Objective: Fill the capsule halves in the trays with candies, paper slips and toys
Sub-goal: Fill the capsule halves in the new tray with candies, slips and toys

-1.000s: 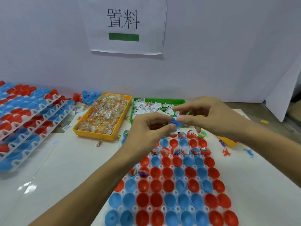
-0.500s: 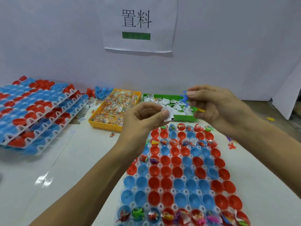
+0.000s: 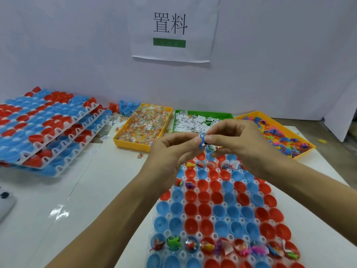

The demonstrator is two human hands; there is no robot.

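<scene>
Small blue toy [image 3: 202,137] pinched between both hands above far end of capsule tray [image 3: 216,209], raised off desk [image 3: 81,190]. Likely being sorted or handed over before dropping into an empty half. Left hand [image 3: 170,151] grip: thumb and forefinger closed on toy, palm turned in. Right hand [image 3: 237,142] grip: fingertips pinching same toy; possibly a paper slip too, cannot tell. Supply bins along desk's far edge for short reach: candies [image 3: 144,124], slips [image 3: 193,122], toys [image 3: 280,136]. Stacked trays [image 3: 48,128] at left edge.

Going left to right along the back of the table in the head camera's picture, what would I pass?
Stacked capsule trays → loose blue capsule halves → yellow candy tray → green paper-slip tray → yellow toy tray.
</scene>
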